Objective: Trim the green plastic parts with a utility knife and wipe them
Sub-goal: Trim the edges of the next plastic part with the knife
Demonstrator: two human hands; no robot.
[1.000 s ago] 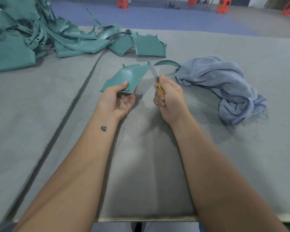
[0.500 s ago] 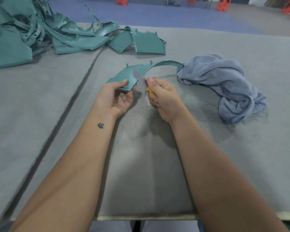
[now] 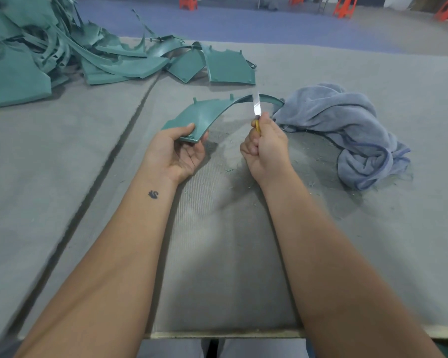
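We cannot make out the handle of the utility knife (image 3: 256, 113): the right hand (image 3: 265, 146) curls round it, leaving a yellow sliver and the blurred blade, which points up by the thin arched end of the green plastic part (image 3: 204, 116). Our left hand (image 3: 177, 151) pinches that part's near corner, thumb on top, fingers hidden beneath. The arch's far tip disappears behind the blue towel (image 3: 347, 130). A heap of green parts (image 3: 62, 55) runs off the left edge of the grey table (image 3: 62, 156)
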